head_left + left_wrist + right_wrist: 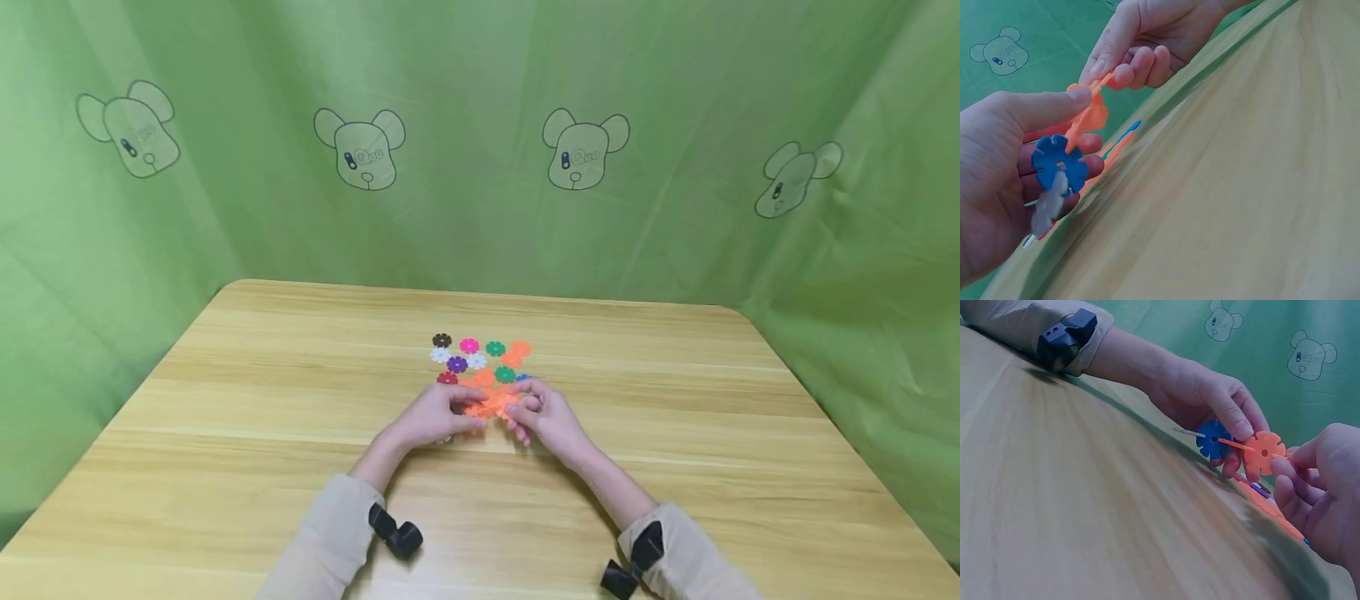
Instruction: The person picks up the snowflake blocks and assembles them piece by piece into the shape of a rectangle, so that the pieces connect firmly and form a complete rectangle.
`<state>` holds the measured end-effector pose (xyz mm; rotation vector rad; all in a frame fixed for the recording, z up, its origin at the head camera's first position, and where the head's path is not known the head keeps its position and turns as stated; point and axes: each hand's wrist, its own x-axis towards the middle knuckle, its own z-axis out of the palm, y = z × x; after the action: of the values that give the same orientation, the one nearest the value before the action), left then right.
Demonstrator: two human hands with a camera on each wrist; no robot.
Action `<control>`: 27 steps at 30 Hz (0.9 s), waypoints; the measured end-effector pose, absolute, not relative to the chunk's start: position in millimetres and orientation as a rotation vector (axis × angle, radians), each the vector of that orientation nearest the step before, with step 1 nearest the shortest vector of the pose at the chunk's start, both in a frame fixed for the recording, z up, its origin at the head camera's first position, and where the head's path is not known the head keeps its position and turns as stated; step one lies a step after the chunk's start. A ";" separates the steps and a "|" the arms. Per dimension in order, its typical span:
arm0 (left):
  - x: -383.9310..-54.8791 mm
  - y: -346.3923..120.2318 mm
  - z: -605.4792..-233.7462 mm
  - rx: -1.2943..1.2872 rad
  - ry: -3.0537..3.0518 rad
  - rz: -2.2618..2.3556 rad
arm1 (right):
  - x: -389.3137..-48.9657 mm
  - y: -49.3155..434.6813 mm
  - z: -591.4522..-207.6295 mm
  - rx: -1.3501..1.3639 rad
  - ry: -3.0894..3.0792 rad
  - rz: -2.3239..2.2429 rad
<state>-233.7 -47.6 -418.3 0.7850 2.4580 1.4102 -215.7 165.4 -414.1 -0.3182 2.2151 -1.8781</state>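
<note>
A short chain of interlocking flower-shaped plastic discs spans the two hands above the table. My left hand pinches the orange discs between thumb and fingers. From these a blue disc hangs over its fingers, with a white disc slotted into the blue one. At the chain's other end, my right hand pinches an orange piece with thumb and index finger, its other fingers curled below. In the right wrist view, one orange disc faces the camera between both hands' fingertips.
Loose discs lie just beyond the hands on the wooden table: brown, pink, purple, red, green, white and several orange ones. A green curtain surrounds the table's far sides.
</note>
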 end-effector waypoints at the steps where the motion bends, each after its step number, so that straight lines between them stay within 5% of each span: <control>1: -233.3 -46.8 -418.4 0.782 2.451 1.412 | -215.5 164.6 -414.6 -0.328 2.216 -1.871; 27: -232.8 -44.7 -421.2 0.819 2.421 1.416 | -213.5 155.3 -415.7 -0.336 2.293 -1.802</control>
<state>-232.8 -44.7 -421.2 0.8192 2.4213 1.4156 -213.5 155.3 -415.7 -0.3362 2.2928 -1.8016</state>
